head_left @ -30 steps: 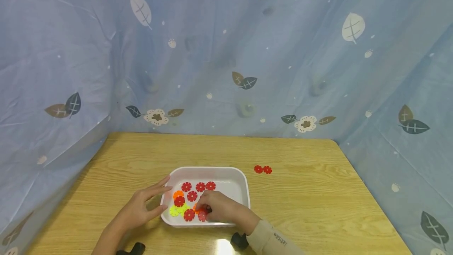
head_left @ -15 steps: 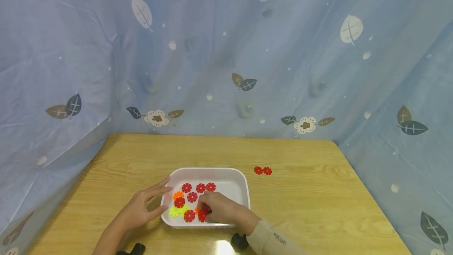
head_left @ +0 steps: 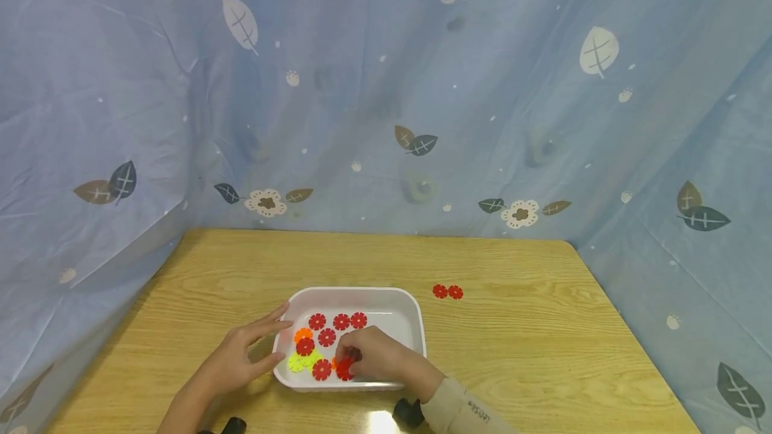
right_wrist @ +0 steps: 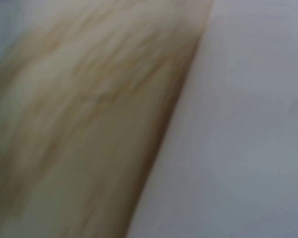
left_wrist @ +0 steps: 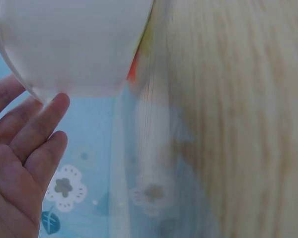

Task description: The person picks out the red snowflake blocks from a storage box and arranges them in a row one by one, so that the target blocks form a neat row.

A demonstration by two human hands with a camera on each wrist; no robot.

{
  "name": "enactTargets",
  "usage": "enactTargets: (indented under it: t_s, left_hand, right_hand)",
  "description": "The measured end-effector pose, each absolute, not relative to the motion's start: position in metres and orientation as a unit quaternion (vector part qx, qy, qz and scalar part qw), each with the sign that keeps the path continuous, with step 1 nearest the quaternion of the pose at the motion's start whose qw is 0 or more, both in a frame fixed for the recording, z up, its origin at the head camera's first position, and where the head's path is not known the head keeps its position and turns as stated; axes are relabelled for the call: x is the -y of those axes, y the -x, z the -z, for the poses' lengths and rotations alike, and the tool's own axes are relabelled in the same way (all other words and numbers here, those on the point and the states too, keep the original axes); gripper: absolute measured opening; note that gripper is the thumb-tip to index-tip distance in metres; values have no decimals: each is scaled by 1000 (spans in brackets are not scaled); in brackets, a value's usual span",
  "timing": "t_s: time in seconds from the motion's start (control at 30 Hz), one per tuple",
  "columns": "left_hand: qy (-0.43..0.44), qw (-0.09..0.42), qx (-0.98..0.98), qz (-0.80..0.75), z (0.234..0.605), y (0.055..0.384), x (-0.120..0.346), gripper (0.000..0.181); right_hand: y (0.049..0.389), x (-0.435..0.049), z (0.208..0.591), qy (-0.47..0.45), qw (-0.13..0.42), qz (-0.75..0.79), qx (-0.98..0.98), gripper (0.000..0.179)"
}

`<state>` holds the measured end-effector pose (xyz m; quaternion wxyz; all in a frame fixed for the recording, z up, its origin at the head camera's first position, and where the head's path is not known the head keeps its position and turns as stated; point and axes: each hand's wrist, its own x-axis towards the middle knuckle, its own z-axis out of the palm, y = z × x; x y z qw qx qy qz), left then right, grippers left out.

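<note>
A white tray [head_left: 413, 327] holds several flower-shaped plastic building discs with notched edges. My right hand [head_left: 376, 355] is inside the tray at the front. Its curled thumb and fingers pinch a red notched disc [head_left: 344, 370], partly hidden by the hand. My left hand [head_left: 236, 357] lies along the tray's left side with spread, fairly straight fingers. In the left wrist view, this left hand [left_wrist: 27, 144] touches the outer wall of the white tray [left_wrist: 72, 49]. The right wrist view is blurred, with the tray wall [right_wrist: 238, 129] visible but no hand.
Two red discs [head_left: 447, 292] lie side by side on the wooden table [head_left: 512, 327], right of the tray. Left in the tray are yellow discs [head_left: 301, 362] and an orange disc [head_left: 303, 335]. A patterned blue curtain [head_left: 374, 86] surrounds the table.
Around the right fingertips, the disc that looked pale red a second ago now shows a deeper red. Both hands otherwise keep nearly the same place.
</note>
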<state>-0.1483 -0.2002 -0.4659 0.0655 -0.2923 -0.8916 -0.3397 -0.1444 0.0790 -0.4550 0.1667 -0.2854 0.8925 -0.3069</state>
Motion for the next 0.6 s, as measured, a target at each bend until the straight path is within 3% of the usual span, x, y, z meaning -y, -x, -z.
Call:
enactTargets:
  t_s: [0.6]
  left_hand:
    - [287,49,892,345,466,148,201,41]
  right_hand:
    - [148,-85,448,258,155,434,-849,20]
